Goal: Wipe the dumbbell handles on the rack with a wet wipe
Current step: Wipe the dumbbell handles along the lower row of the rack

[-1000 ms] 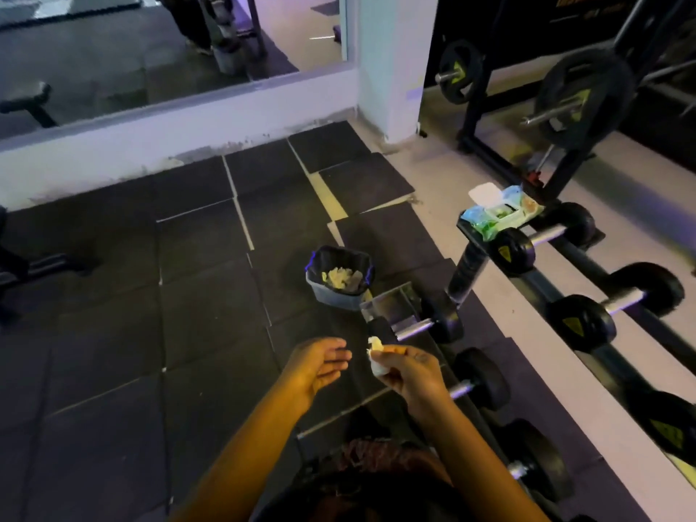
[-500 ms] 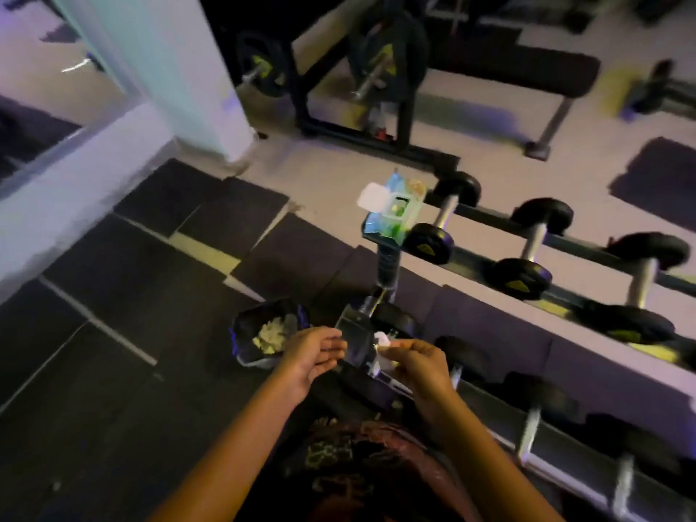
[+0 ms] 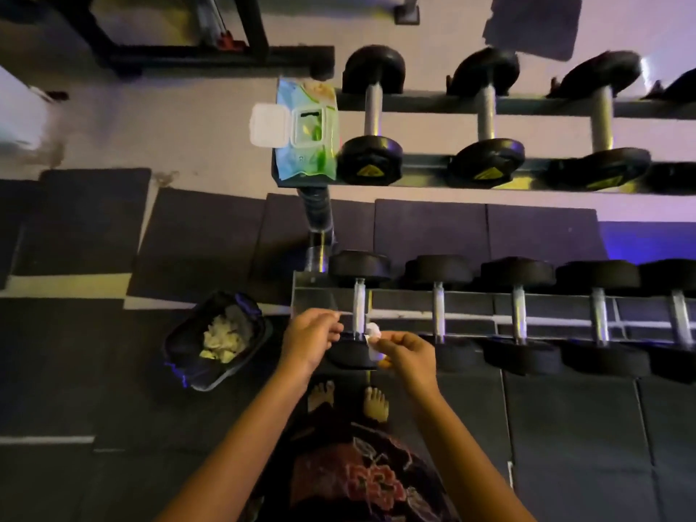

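White wipe (image 3: 373, 335) is sitting pinched betw. thumb & fingertips of my R hand (image 3: 405, 356), just right of the end handle (image 3: 359, 307) on the rack (image 3: 470, 318). L hand (image 3: 310, 339) is hovering just left of that handle, fingers loosely curled, gripping nothing. Bin (image 3: 177, 356) is sitting further left; pack (image 3: 307, 133) is lying beyond.

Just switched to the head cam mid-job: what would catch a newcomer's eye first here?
Centre frame, the right hand pinches a small white wet wipe by the leftmost dumbbell on the lower tier, the left hand close beside. Then the bright wipes pack, lid open, at the upper tier's left end, and the bin of crumpled wipes on the floor, left.
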Tool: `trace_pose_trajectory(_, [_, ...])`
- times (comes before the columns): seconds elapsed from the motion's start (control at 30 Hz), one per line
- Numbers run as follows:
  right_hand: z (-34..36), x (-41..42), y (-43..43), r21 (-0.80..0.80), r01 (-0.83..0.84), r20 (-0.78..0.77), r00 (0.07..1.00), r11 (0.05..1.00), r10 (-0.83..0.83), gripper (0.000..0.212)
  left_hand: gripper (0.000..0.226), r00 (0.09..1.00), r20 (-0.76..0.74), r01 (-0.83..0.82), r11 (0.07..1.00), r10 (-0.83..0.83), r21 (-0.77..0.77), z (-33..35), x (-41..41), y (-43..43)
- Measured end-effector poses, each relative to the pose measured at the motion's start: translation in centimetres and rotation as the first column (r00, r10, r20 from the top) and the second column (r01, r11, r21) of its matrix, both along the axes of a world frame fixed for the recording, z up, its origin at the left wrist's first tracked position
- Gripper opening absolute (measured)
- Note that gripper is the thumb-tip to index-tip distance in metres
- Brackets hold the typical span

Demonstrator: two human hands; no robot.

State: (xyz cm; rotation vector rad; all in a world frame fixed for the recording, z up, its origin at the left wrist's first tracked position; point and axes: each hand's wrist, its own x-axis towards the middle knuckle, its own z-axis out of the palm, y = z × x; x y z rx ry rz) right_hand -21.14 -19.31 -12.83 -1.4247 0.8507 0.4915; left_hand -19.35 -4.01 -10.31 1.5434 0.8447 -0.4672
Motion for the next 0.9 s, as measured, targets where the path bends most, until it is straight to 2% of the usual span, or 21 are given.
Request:
trace_pose_trajectory(0.07, [-4.1, 0.5, 0.4, -0.08, 0.003, 0.006, 1.0, 0.997, -0.002, 0.009, 0.016, 0.999, 0.022, 0.039, 0.994, -0.042, 0.105, -4.4, 0.0, 0.0])
trace_pose_trajectory(0.2, [-12.7, 2.2, 0.9, -0.22, -0.024, 0.098, 0.994, 0.975, 0.047, 0.013, 0.013, 0.987, 0.049, 0.14, 0.967, -0.154, 0.215, -13.0, 0.4, -1.0])
trace_pose_trajectory(0.27, [-16.2, 2.9, 1.0, -0.268, -0.056, 0.161, 0.982, 0.962, 0.102, 0.013, 0.009, 0.978, 0.068, 0.173, 0.951, -0.196, 0.257, -16.8, 0.8, -1.4])
trace_pose_trajectory(0.37, [-20.8, 2.8, 1.1, -0.361, -0.107, 0.216, 0.957, 0.927, 0.194, 0.011, 0.016, 0.966, 0.1, 0.191, 0.921, -0.237, 0.339, -22.2, 0.4, -1.8])
trace_pose_trajectory(0.43, [-22.4, 3.0, 1.1, -0.469, -0.154, 0.247, 0.922, 0.87, 0.297, 0.012, 0.018, 0.961, 0.116, 0.19, 0.908, -0.249, 0.375, -24.6, 0.1, -1.9])
trace_pose_trajectory(0.5, [-23.6, 3.2, 1.2, -0.556, -0.192, 0.264, 0.882, 0.809, 0.39, 0.011, 0.019, 0.967, 0.129, 0.156, 0.91, -0.22, 0.384, -26.5, -0.3, -2.4])
trace_pose_trajectory(0.6, [-24.0, 3.5, 1.3, -0.593, -0.256, 0.26, 0.836, 0.764, 0.482, 0.009, 0.02, 0.982, 0.145, 0.053, 0.917, -0.12, 0.395, -27.7, -0.8, -3.1])
trace_pose_trajectory(0.73, [-24.0, 4.4, 1.1, -0.582, -0.43, 0.106, 0.802, 0.691, 0.588, 0.015, 0.026, 0.997, 0.046, -0.074, 0.91, 0.061, 0.408, -27.9, -0.3, -3.7])
trace_pose_trajectory(0.8, [-23.9, 5.0, 1.2, -0.571, -0.428, 0.092, 0.814, 0.7, 0.573, 0.016, 0.025, 0.991, -0.027, -0.113, 0.909, 0.134, 0.401, -27.8, 0.0, -3.9])
trace_pose_trajectory(0.9, [-23.9, 7.3, 1.7, -0.582, -0.314, 0.175, 0.853, 0.75, 0.492, 0.015, 0.023, 0.984, -0.014, -0.159, 0.91, 0.177, 0.383, -27.7, 0.0, -4.0])
